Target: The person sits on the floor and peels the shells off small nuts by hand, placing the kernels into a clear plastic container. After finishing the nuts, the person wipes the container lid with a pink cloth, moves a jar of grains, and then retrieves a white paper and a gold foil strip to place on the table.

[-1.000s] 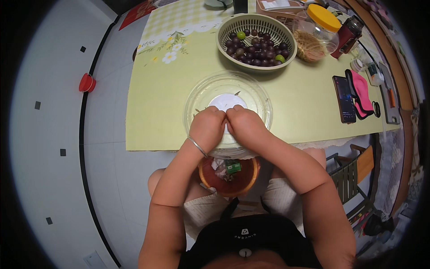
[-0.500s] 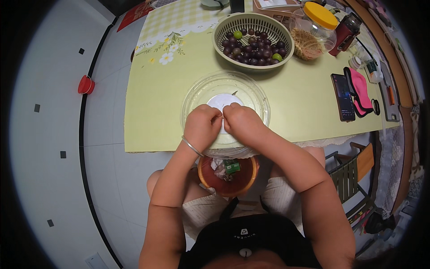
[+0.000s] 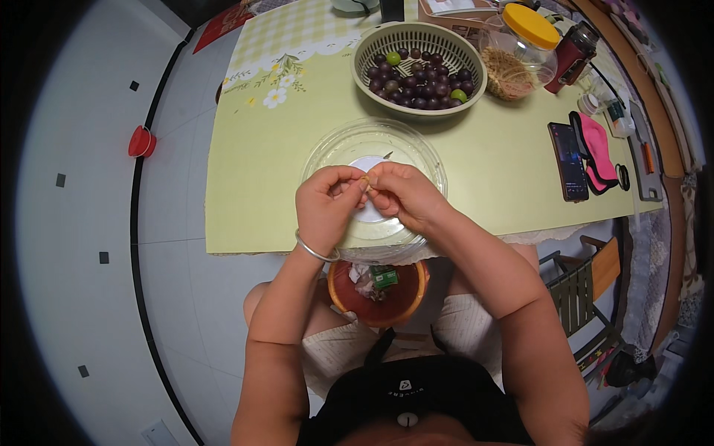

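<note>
My left hand [image 3: 324, 207] and my right hand [image 3: 407, 193] meet at the fingertips over a round clear bowl [image 3: 428, 156]. Pinched between them is a small yellowish piece [image 3: 365, 181], mostly covered by the fingers, so its kind is unclear. Both hands are closed on it. The bowl stands near the table's front edge, and a white round patch shows at its bottom. A small dark scrap [image 3: 387, 155] lies in it. Just beyond sits an oval grey-green colander [image 3: 362, 82] with dark purple grapes [image 3: 424, 88] and a couple of green ones.
A yellow-lidded clear jar [image 3: 513, 63] and a dark red flask [image 3: 573, 58] stand right of the colander. Farther right lie a phone [image 3: 568, 162] and a pink-and-black item [image 3: 597, 149]. Below the table edge, between my knees, is a reddish bin [image 3: 379, 311] containing rubbish.
My hands have turned and lifted slightly, with the fingers spreading from a tighter curl. The small yellowish piece now shows between the fingertips. The colander and bowl have stayed put.
</note>
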Action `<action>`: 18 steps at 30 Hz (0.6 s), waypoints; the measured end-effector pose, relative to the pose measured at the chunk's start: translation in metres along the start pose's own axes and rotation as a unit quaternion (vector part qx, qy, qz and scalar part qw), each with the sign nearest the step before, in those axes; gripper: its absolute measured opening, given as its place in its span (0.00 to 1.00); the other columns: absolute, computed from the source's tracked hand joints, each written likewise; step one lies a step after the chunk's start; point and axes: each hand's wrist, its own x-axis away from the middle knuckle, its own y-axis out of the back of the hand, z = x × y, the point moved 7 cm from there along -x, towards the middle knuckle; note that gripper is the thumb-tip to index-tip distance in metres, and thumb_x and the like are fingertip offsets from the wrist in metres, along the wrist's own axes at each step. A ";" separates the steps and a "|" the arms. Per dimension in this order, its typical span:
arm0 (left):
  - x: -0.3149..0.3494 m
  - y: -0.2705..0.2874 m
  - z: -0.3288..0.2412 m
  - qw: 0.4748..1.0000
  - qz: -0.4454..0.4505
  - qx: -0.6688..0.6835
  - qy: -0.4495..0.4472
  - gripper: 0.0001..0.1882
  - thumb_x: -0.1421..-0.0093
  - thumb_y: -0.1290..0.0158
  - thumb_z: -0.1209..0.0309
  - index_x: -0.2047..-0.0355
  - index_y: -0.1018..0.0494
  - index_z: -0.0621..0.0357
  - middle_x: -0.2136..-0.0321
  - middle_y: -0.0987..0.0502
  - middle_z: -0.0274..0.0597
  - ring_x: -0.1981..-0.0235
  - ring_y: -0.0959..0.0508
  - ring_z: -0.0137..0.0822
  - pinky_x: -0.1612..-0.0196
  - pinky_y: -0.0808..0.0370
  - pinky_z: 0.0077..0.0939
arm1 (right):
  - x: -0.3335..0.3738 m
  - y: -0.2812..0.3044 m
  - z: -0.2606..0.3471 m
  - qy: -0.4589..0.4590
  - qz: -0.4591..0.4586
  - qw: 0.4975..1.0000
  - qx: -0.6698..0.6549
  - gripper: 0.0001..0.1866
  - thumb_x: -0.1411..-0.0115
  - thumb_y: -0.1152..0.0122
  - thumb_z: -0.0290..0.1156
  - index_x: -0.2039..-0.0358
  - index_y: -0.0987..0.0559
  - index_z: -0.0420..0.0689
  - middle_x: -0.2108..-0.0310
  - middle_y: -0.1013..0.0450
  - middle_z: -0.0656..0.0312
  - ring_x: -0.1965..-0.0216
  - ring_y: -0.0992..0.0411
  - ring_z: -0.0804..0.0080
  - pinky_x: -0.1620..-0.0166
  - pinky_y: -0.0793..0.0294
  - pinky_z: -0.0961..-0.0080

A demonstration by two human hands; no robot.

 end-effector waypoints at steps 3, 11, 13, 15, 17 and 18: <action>0.004 -0.003 -0.009 0.995 -0.016 -0.075 -0.067 0.05 0.45 0.42 0.81 0.67 0.23 0.68 0.72 0.22 0.40 0.75 0.22 0.26 0.70 0.24 0.17 | 0.002 -0.009 -0.003 -0.008 0.014 0.997 -0.077 0.07 0.39 0.52 0.29 0.70 0.29 0.39 0.78 0.32 0.62 0.83 0.39 0.81 0.84 0.45 0.85; 0.015 -0.021 -0.043 0.941 0.016 -0.241 -0.237 0.10 0.47 0.43 0.80 0.63 0.20 0.63 0.70 0.21 0.46 0.69 0.20 0.40 0.66 0.24 0.27 | -0.003 -0.003 -0.011 -0.034 0.024 0.988 -0.149 0.12 0.34 0.57 0.33 0.71 0.31 0.39 0.79 0.34 0.61 0.83 0.40 0.77 0.84 0.46 0.82; 0.017 -0.023 -0.045 0.939 0.022 -0.247 -0.238 0.10 0.47 0.44 0.80 0.63 0.20 0.62 0.70 0.21 0.46 0.68 0.20 0.41 0.65 0.24 0.28 | -0.002 -0.002 -0.013 -0.039 0.009 0.990 -0.137 0.13 0.33 0.57 0.34 0.71 0.31 0.39 0.79 0.34 0.60 0.83 0.40 0.76 0.84 0.46 0.82; 0.018 -0.023 -0.045 0.939 0.027 -0.250 -0.235 0.10 0.46 0.45 0.80 0.63 0.20 0.62 0.70 0.21 0.46 0.68 0.20 0.40 0.64 0.24 0.28 | -0.002 -0.002 -0.014 -0.046 0.003 0.989 -0.140 0.14 0.32 0.57 0.36 0.71 0.31 0.39 0.79 0.34 0.59 0.83 0.39 0.76 0.83 0.46 0.83; 0.016 -0.022 -0.045 0.940 0.031 -0.252 -0.227 0.10 0.46 0.45 0.81 0.63 0.20 0.64 0.69 0.20 0.45 0.68 0.20 0.39 0.64 0.24 0.27 | -0.001 -0.001 -0.015 -0.056 0.005 0.985 -0.160 0.15 0.32 0.57 0.36 0.70 0.31 0.39 0.78 0.33 0.58 0.83 0.39 0.76 0.83 0.46 0.84; 0.014 -0.019 -0.042 0.969 0.037 -0.171 -0.176 0.09 0.46 0.45 0.82 0.63 0.20 0.64 0.68 0.20 0.45 0.67 0.20 0.37 0.64 0.23 0.26 | -0.001 -0.002 -0.014 -0.061 0.019 0.985 -0.161 0.15 0.32 0.57 0.36 0.70 0.30 0.39 0.77 0.33 0.57 0.83 0.39 0.76 0.83 0.45 0.84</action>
